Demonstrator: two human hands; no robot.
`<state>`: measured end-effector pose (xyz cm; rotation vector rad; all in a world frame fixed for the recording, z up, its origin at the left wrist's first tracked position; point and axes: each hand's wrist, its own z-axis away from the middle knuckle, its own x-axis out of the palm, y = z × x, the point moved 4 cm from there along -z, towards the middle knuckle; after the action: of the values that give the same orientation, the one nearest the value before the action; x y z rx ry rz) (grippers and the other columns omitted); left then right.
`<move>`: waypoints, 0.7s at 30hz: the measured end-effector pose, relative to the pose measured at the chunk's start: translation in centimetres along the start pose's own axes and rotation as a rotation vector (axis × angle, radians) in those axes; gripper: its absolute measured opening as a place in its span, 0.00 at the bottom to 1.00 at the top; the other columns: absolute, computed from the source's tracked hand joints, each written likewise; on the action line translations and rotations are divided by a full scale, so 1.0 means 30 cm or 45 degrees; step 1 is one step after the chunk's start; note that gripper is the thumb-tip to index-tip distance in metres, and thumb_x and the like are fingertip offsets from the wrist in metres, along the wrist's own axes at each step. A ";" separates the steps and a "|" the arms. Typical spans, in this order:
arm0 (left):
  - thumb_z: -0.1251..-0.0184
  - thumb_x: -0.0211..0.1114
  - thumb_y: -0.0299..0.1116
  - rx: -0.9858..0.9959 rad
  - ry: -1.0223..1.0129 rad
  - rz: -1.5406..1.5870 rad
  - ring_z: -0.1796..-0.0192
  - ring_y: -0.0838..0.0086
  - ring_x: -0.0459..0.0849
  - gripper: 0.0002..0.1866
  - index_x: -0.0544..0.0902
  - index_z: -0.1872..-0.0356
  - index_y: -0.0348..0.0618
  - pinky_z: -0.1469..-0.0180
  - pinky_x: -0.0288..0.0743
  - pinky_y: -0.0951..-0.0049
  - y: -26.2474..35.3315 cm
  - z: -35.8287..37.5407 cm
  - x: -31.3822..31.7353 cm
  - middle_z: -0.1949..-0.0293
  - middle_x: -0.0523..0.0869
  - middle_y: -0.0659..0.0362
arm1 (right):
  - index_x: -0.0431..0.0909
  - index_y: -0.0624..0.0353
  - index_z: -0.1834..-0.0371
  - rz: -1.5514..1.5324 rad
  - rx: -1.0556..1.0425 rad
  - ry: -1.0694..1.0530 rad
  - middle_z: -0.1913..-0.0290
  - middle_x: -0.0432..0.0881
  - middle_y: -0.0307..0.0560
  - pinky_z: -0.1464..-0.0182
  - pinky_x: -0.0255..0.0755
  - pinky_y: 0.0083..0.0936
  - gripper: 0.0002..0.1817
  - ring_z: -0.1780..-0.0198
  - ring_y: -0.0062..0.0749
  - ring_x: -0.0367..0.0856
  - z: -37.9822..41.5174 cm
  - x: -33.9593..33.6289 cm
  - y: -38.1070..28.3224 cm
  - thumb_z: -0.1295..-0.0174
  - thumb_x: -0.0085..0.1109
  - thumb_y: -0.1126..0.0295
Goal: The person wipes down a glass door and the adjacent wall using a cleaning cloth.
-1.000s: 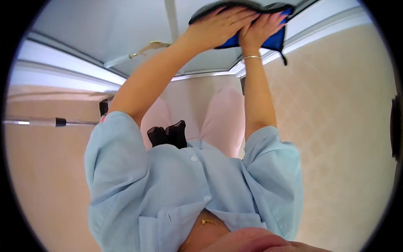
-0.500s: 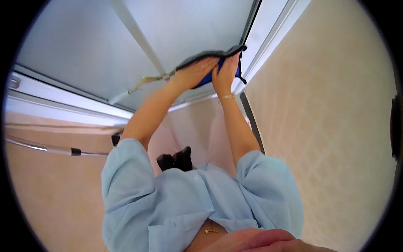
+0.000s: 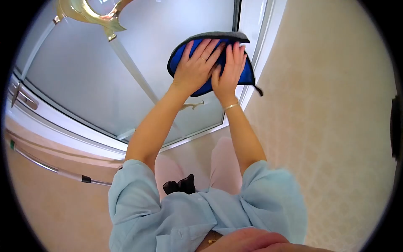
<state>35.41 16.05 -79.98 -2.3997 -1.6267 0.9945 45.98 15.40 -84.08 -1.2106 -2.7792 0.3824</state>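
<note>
A blue cleaning cloth (image 3: 200, 88) with black edging and a grey reverse lies against the frosted glass door (image 3: 147, 46), near its right edge. My left hand (image 3: 197, 63) rests flat on the cloth's blue side, fingers stretched out and apart. Just to its right, my right hand (image 3: 228, 73) also lies on the cloth, its fingers extended upward and thumb out to the side. The two hands almost meet at the thumbs. Along the top, the cloth's edge folds over and shows grey. A black corner tab hangs off at the lower right.
Gold curved trim (image 3: 94, 14) joins pale bars on the glass at the upper left. A metal latch (image 3: 27, 98) sits on the door's left edge. A metal pole (image 3: 46, 166) lies at the lower left. The beige wall (image 3: 327, 117) runs along the right.
Both hands and the cloth have moved up the door, and the cloth now shows more of its blue side. The view has shifted, bringing the gold trim and latch into sight.
</note>
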 end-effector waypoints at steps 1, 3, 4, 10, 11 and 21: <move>0.35 0.65 0.42 0.005 -0.021 0.018 0.27 0.71 0.70 0.28 0.77 0.32 0.59 0.27 0.56 0.50 0.002 -0.002 -0.015 0.29 0.74 0.65 | 0.63 0.69 0.27 0.013 -0.013 -0.026 0.24 0.60 0.66 0.22 0.43 0.57 0.34 0.21 0.64 0.52 0.027 -0.017 -0.014 0.43 0.51 0.81; 0.39 0.68 0.41 0.033 -0.050 0.065 0.28 0.71 0.70 0.31 0.76 0.32 0.56 0.26 0.55 0.48 0.000 -0.001 -0.012 0.31 0.76 0.64 | 0.63 0.69 0.27 -0.027 0.058 -0.123 0.25 0.61 0.66 0.23 0.47 0.53 0.35 0.23 0.62 0.55 0.101 -0.016 0.010 0.43 0.52 0.80; 0.39 0.68 0.41 0.051 -0.077 0.070 0.28 0.71 0.70 0.32 0.76 0.31 0.56 0.26 0.54 0.48 -0.005 0.005 -0.003 0.31 0.76 0.64 | 0.63 0.68 0.27 -0.080 0.130 -0.191 0.25 0.61 0.66 0.24 0.49 0.51 0.35 0.24 0.61 0.57 0.136 -0.002 0.034 0.43 0.52 0.80; 0.39 0.66 0.37 0.152 -0.044 0.075 0.24 0.72 0.66 0.34 0.72 0.29 0.49 0.23 0.50 0.48 -0.046 -0.097 -0.088 0.29 0.74 0.63 | 0.63 0.67 0.26 0.040 0.124 -0.040 0.24 0.61 0.63 0.24 0.48 0.52 0.34 0.23 0.60 0.56 -0.035 -0.024 0.017 0.39 0.52 0.75; 0.38 0.66 0.38 0.148 -0.006 0.070 0.23 0.73 0.64 0.34 0.71 0.28 0.50 0.23 0.48 0.47 -0.074 -0.152 -0.109 0.27 0.72 0.64 | 0.62 0.67 0.26 0.049 0.093 -0.035 0.24 0.60 0.63 0.23 0.45 0.53 0.34 0.22 0.60 0.54 -0.083 -0.019 0.020 0.39 0.52 0.74; 0.33 0.62 0.43 0.198 0.260 -0.247 0.21 0.65 0.59 0.30 0.74 0.30 0.49 0.22 0.43 0.42 -0.151 -0.638 -0.326 0.25 0.68 0.58 | 0.57 0.62 0.22 0.289 -0.082 0.162 0.21 0.57 0.61 0.21 0.39 0.56 0.34 0.19 0.56 0.50 -0.603 0.016 0.029 0.29 0.49 0.61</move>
<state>40.04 15.09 -58.54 -2.1186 -1.6077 0.7832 49.48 19.80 -66.86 -1.5147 -2.5732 0.2233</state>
